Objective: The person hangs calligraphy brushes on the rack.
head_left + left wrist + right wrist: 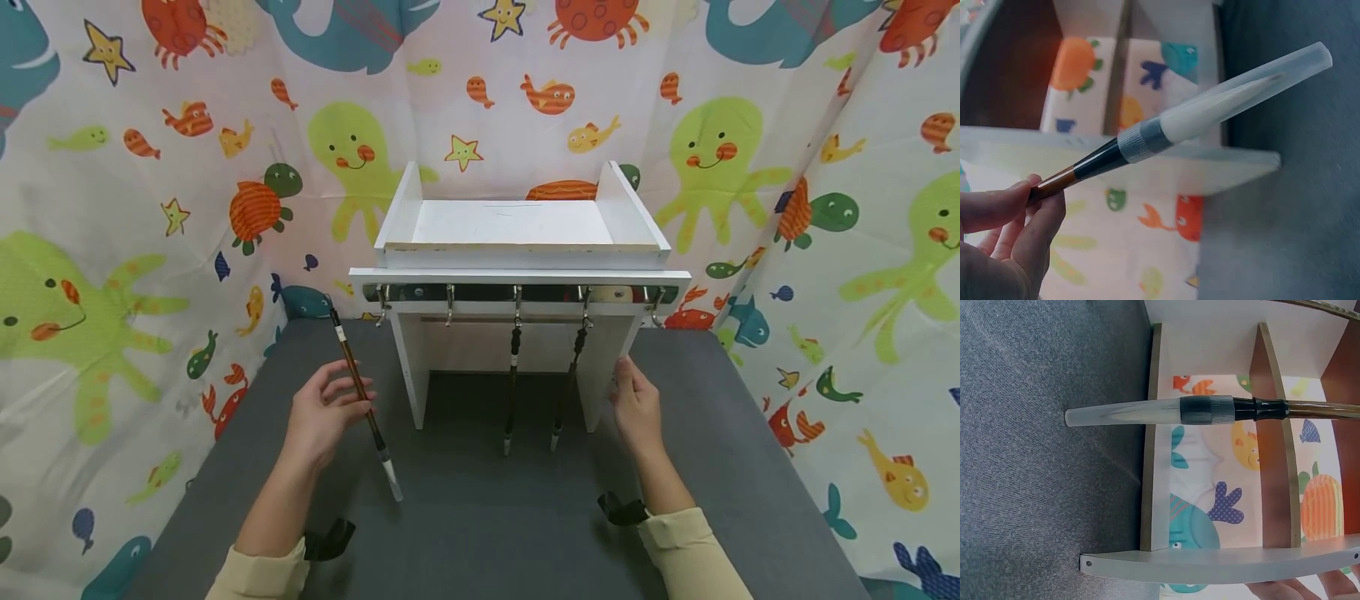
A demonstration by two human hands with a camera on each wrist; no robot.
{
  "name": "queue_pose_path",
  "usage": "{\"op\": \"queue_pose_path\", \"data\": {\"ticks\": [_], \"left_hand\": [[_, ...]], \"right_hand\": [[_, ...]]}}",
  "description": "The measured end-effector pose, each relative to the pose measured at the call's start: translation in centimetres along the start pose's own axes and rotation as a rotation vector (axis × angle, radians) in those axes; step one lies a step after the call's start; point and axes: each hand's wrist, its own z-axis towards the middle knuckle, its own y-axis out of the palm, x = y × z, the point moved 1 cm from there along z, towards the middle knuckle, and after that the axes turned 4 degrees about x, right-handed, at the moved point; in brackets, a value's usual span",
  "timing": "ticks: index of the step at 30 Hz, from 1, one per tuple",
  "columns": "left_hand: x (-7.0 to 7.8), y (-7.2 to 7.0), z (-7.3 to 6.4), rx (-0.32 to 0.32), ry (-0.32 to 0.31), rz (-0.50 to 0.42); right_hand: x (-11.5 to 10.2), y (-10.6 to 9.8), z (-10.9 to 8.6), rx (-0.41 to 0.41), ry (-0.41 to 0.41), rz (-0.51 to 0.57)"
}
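Observation:
My left hand [321, 417] pinches a writing brush [355, 369] by its brown handle, left of a white shelf [525, 260]. The brush slants with its tip low. In the left wrist view a clear cap [1310, 61] covers its white bristles. My right hand [637, 408] holds the front edge of the shelf's right side panel [606, 371]; its fingertips [1285, 589] show beyond the panel in the right wrist view, and its thumb is hidden there. Two capped brushes, one in the middle [513, 387] and one to the right [571, 379], hang from the shelf's hooks.
A metal rail [480, 293] with several hooks runs along the shelf's front. The shelf stands on a dark grey tabletop [465, 533]. A curtain [465, 117] with sea animals encloses the back and sides. Black straps [330, 540] sit at both wrists.

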Motion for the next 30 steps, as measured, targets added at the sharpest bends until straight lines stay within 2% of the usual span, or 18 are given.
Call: {"op": "queue_pose_path", "data": {"ticks": [6,10,12,17,19,21,25,30], "left_hand": [[1.6,0.4,-2.0,-0.022,0.058,0.014],[2.3,0.5,-2.9,-0.012,0.097,0.046],[2.6,0.6,-3.2,0.003,0.128,0.054],[2.8,1.0,-4.1,0.07,0.275,0.129],[2.9,1.3,-4.6,0.092,0.339,0.163],[3.1,1.8,-5.0,0.1,0.387,0.187],[3.0,3.3,-5.6,0.061,0.435,0.205],[2.7,5.3,-6.0,0.009,0.456,0.211]], "right_hand": [[0.3,-0.2,0.2,0.021,-0.043,-0.006],[0.3,-0.2,0.1,0.005,-0.052,-0.006],[-0.7,-0.2,-0.3,-0.012,-0.033,0.003],[-0.5,-0.1,-0.4,-0.014,-0.008,0.023],[0.6,-0.1,0.1,-0.007,-0.014,0.028],[0.7,0.0,0.2,-0.012,-0.01,0.042],[0.5,-0.1,0.1,-0.021,-0.017,0.04],[0.3,-0.2,-0.1,-0.013,-0.047,0.037]]}}
